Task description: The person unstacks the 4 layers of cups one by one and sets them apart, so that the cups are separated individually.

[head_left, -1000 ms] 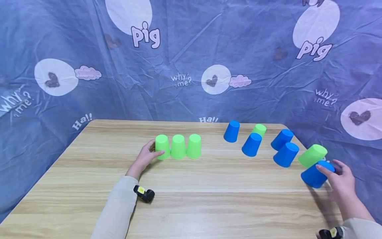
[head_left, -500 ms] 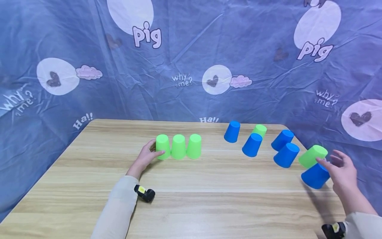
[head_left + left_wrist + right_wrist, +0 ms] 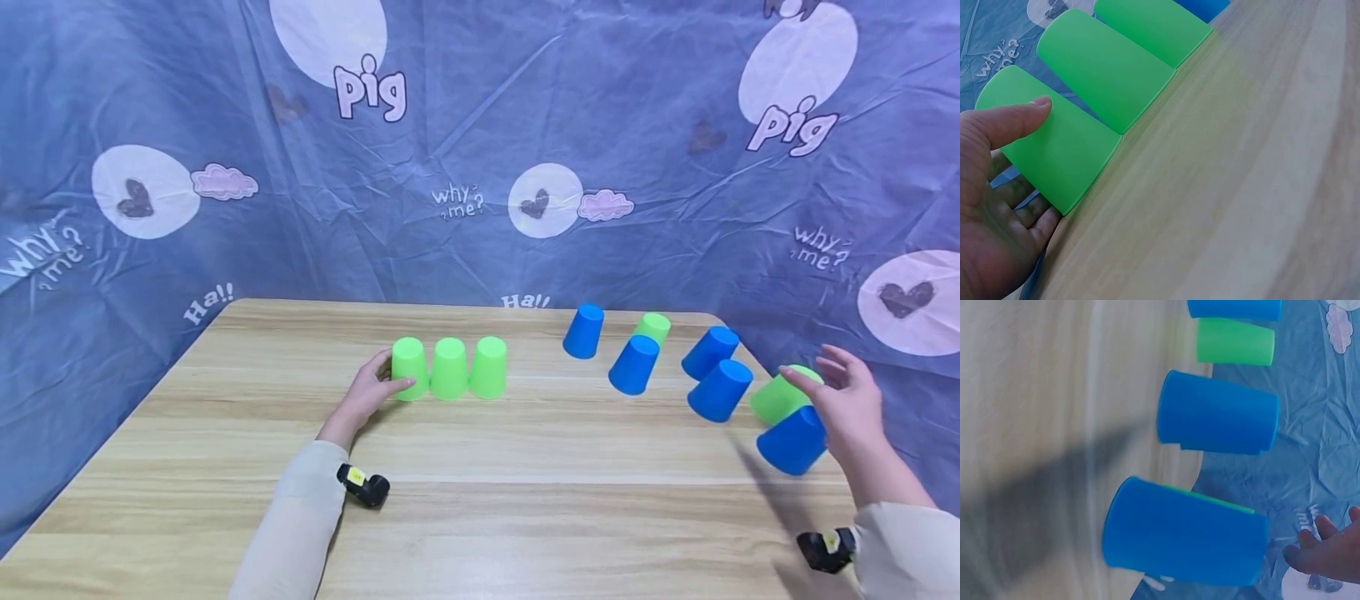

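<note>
Three upside-down green cups stand in a row left of centre. My left hand holds the leftmost green cup; in the left wrist view its thumb lies across the front of that cup, with the other fingers behind and beside it. Over at the right, my right hand hovers above the nearest blue cup, holding nothing, thumb and fingers spread apart. Behind that hand, a green cup is partly hidden. The right wrist view shows the fingertips apart from the base of the blue cup.
More upside-down cups stand at the right: a front-row blue cup, another blue cup, a far blue cup, a blue cup and a half-hidden green cup. A patterned blue cloth hangs behind the wooden table.
My right hand has let go of the nearest blue cup and risen off it, moving up toward the green cup behind. My left hand has stayed on its cup.
</note>
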{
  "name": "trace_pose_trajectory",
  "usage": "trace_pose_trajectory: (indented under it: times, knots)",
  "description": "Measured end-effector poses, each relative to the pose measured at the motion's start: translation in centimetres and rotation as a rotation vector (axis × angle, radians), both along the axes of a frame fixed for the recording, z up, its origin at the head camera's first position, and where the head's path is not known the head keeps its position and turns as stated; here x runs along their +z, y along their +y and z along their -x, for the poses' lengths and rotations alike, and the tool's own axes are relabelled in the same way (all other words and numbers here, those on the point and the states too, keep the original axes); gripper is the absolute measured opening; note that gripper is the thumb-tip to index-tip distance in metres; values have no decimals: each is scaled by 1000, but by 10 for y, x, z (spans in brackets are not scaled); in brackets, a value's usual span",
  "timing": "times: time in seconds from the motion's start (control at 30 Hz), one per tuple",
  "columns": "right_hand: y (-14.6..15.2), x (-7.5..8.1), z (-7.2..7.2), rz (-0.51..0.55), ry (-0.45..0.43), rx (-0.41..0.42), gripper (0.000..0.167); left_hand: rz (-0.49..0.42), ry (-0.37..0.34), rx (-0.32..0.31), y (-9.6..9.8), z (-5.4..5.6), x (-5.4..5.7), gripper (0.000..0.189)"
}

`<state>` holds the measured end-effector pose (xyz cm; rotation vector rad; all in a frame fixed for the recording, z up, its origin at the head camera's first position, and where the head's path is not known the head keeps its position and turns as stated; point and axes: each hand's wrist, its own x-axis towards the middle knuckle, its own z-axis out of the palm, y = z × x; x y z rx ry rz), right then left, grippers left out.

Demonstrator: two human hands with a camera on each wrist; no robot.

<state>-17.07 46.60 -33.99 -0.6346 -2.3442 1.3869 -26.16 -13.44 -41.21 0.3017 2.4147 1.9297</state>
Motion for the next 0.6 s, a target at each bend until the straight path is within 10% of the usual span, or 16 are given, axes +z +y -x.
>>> trace_pose_trajectory:
  times: [0.33, 0.6]
  knots:
    - [42, -43, 63, -12, 107, 90, 74, -3, -9, 1, 0, 1, -1, 63]
    - [-55, 17, 41, 67, 138, 134, 67, 5, -9, 5, 0, 0, 0, 63]
